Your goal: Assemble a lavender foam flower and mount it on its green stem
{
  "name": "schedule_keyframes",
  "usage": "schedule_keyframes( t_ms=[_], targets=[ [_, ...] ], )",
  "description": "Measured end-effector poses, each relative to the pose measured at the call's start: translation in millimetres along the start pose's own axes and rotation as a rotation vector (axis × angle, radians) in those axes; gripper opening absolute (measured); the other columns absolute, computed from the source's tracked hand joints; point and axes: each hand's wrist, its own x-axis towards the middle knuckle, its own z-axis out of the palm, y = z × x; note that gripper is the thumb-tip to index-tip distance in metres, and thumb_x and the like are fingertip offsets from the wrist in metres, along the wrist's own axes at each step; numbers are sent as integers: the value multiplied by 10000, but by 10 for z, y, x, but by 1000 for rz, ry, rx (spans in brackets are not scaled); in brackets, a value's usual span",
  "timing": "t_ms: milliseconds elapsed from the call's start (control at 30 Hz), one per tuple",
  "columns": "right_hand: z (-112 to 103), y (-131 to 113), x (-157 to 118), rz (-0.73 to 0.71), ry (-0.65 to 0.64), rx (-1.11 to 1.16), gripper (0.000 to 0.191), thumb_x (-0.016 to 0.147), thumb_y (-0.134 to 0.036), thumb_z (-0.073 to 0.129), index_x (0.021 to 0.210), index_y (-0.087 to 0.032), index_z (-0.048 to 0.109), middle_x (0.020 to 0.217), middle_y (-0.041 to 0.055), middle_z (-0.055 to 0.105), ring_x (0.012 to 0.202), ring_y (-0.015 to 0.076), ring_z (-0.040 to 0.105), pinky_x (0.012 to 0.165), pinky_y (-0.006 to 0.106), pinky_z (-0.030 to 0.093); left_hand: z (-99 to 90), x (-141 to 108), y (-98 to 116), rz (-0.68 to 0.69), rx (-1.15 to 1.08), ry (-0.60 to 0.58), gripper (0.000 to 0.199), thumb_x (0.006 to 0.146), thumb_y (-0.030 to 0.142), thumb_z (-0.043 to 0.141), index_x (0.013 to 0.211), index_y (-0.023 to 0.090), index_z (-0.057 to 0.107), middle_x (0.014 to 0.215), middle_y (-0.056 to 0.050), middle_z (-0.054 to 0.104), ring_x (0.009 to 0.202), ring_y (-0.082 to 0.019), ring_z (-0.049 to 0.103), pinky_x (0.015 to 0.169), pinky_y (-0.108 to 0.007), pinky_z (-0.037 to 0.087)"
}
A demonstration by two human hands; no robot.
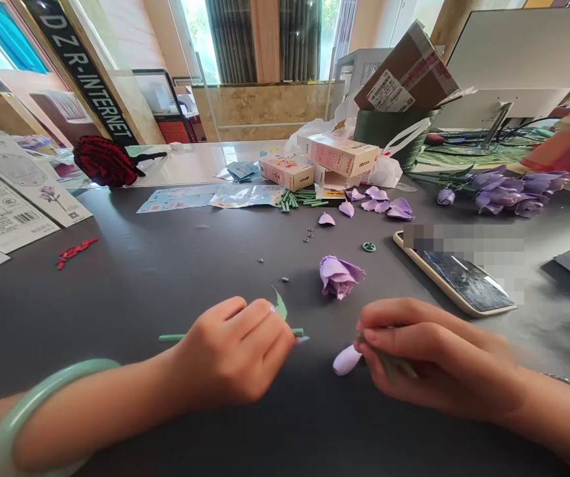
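Jade bangle point(21, 404) on left wrist point(136, 404); left hand point(230, 351) curled, pinching green stem point(173, 337); right hand point(429, 358) closed on lilac bud point(347, 360); flower head point(339, 277) farther, between; phone point(464, 281) well right

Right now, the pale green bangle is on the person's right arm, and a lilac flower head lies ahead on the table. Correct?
No: the head view shows the pale green bangle on the left arm, not the right. The lilac flower head does lie ahead on the table.

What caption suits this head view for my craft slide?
Left hand holds a green stem, right hand a lilac bud, near a lilac artificial flower on a dark grey tabletop.
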Motion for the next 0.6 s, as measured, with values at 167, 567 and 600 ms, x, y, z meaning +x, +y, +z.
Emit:
schedule_keyframes(
  t_ms=[167, 567, 600],
  targets=[
    [102, 24, 69, 103, 92, 105, 217, 860, -77, 542, 994, -240, 492, 864, 20, 627, 726, 110, 622, 672, 196, 532, 14, 1, -17, 24, -31, 23, 231, 861, 103, 570, 635, 146, 586, 566, 2, 518, 535, -149, 498, 455, -298, 354],
    [-57, -166, 167, 387, -183, 779, 89, 927, -289, 611, 968, -211, 629, 886, 34, 680, 737, 124, 679, 658, 171, 566, 48, -58, -28, 29, -67, 7, 186, 867, 131, 580, 688, 129, 630, 588, -18, 553, 565, -159, 539, 467, -300, 384],
    [-59, -195, 163, 365, -237, 869, 127, 930, -338, 605, 950, -219, 645, 855, 21, 687, 723, 124, 687, 644, 164, 568, 59, -63, -23, 41, -68, 8, 180, 860, 136, 591, 685, 128, 634, 584, -17, 551, 562, -160, 537, 465, -301, 384]
  ],
)
